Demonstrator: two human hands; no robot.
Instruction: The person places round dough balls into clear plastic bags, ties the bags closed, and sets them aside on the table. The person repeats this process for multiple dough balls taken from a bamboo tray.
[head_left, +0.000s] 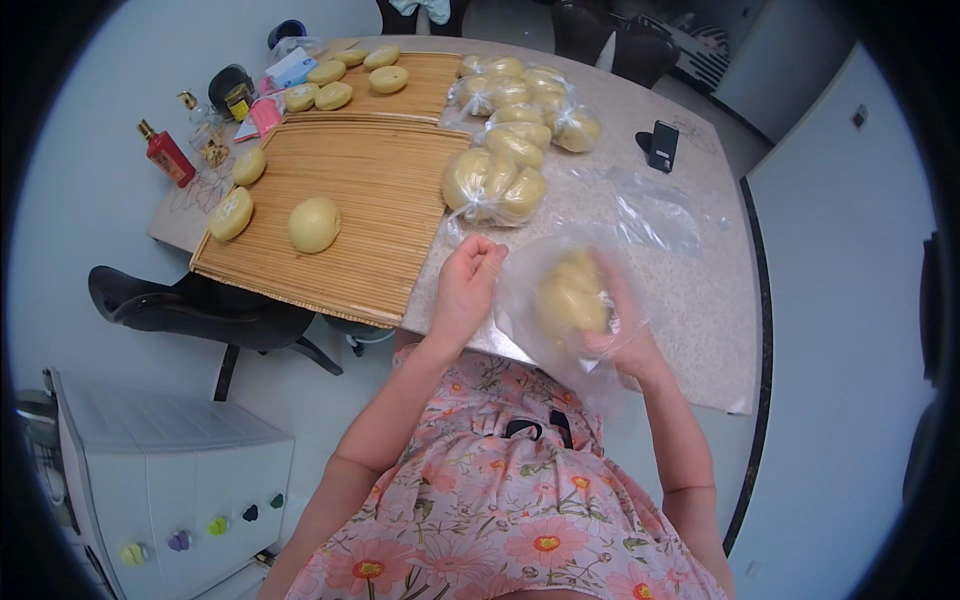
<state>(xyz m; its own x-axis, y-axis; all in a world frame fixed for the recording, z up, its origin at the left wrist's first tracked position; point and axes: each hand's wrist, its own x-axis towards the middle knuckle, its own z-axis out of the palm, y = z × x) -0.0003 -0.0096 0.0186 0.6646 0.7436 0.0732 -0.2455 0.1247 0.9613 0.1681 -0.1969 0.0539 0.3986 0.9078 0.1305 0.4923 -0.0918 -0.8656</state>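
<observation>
My left hand (466, 285) pinches the left edge of a clear plastic bag (517, 307) above the table's front edge. At the bag's right side, my right hand (630, 330) curls round yellow steamed buns (574, 292), which show blurred through the plastic. Whether the right fingers are inside the bag or outside it, I cannot tell. Just beyond my hands sits a knotted bag of buns (495, 184). A single round bun (313, 225) rests on the bamboo mat (360, 165) to the left.
Several more bagged buns (517, 86) lie farther back. Loose buns (328, 94) sit on the far mat. A flat plastic bag (652, 210) and a phone (663, 146) are at the right. A red bottle (166, 154) stands left, with a black chair (202, 304) below.
</observation>
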